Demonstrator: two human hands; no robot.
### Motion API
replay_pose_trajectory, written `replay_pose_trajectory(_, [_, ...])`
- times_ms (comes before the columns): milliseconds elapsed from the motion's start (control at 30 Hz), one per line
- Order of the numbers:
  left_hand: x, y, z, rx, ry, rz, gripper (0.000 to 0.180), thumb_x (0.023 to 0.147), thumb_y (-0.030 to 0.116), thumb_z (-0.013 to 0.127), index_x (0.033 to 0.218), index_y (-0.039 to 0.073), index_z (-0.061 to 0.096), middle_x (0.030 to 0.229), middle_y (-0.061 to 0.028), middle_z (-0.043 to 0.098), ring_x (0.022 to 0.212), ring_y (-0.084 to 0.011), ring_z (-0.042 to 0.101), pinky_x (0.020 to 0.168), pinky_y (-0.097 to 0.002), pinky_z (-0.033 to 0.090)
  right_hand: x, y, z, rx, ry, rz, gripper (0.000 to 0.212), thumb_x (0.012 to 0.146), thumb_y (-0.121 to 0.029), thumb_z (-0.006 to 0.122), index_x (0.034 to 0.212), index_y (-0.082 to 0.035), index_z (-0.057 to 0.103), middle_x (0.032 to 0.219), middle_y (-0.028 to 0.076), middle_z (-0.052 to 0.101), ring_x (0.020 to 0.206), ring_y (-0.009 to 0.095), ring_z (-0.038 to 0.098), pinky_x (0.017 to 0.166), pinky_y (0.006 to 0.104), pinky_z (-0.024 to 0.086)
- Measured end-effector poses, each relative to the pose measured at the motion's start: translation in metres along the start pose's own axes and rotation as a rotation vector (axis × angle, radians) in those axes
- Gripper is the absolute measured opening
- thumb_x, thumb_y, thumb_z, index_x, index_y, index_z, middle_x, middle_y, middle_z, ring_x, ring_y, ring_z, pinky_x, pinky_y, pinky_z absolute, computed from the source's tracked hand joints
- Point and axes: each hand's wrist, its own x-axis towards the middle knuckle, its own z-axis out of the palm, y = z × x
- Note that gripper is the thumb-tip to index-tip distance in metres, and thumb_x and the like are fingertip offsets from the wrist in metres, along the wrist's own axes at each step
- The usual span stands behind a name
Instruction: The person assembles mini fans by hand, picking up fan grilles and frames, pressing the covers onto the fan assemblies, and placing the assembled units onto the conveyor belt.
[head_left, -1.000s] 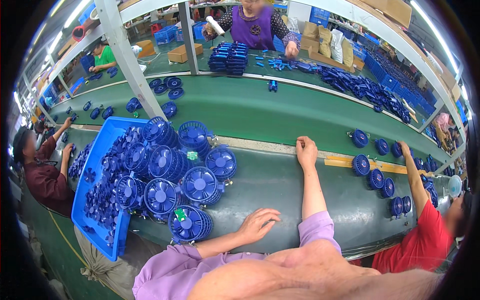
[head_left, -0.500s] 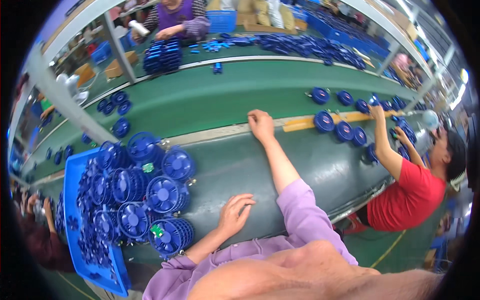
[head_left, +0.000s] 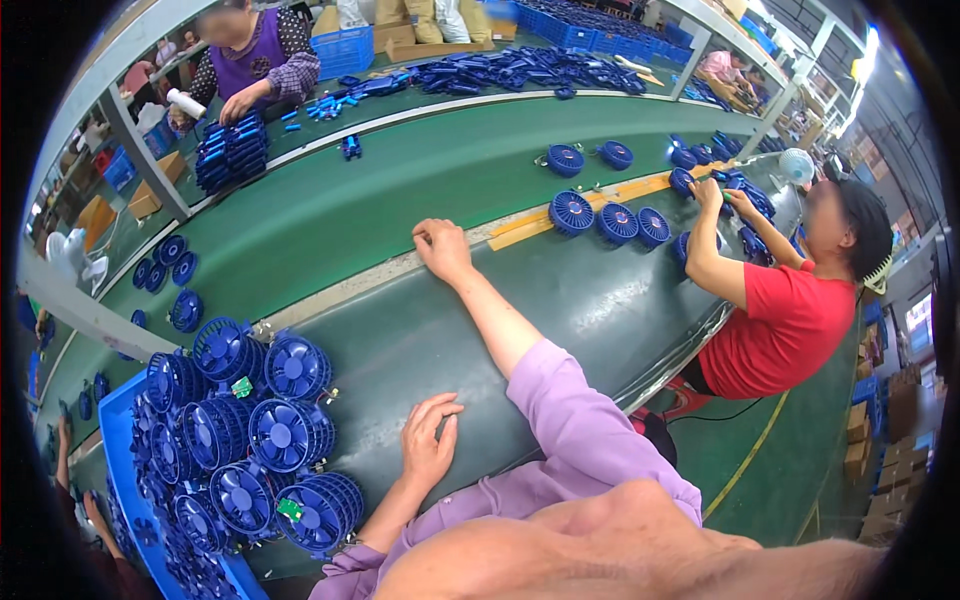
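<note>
My left hand (head_left: 430, 440) rests on the dark green work surface with its fingers stretched out and nothing in it. Farther off, my right hand (head_left: 442, 250) lies at the surface's far edge, next to the conveyor belt. Its fingers are loosely curled in, and no object shows in them. Left of my left hand stand several stacks of blue round fan housings (head_left: 290, 435) with slotted sides. A small green circuit board (head_left: 290, 509) lies on the nearest stack, and another circuit board (head_left: 241, 387) sits on a stack farther back.
A blue crate (head_left: 118, 430) of small blue parts stands at the left. The green conveyor belt (head_left: 400, 185) runs across beyond my hands, with fans (head_left: 572, 213) near its right part. A co-worker in red (head_left: 790, 325) handles parts at the right; another in purple works across the belt.
The view has swung right, so the scene sits farther left. My hands keep nearly the same pose. The co-worker in red has brought both hands closer together.
</note>
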Motion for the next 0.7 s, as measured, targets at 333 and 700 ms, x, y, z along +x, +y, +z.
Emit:
replay_pose_trajectory(333, [0.0020,0.0031,-0.0006,0.000,-0.003,-0.001,0.012,0.082,0.005,0.059,0.092,0.007,0.064,0.107,-0.0111,0.064,0.098,-0.0303,0.060,0.085,-0.0387,0.047,-0.0006,0.0025,0.0003,0.004,0.024,-0.011,0.006,0.076,-0.009,0.061,0.081,-0.008,0.064,0.079,0.010,0.065,0.080,0.031,0.060,0.072,0.0445,0.046])
replay_pose_trajectory(700, [0.0023,0.0036,-0.0012,0.009,0.007,0.003,0.012,0.081,0.005,0.059,0.091,0.007,0.064,0.106,-0.0111,0.065,0.096,-0.0301,0.061,0.083,-0.0385,0.047,-0.0004,-0.0031,-0.0025,-0.026,-0.021,0.018,0.008,0.077,-0.010,0.063,0.084,-0.007,0.064,0.080,0.006,0.065,0.080,0.026,0.060,0.074,0.0397,0.047])
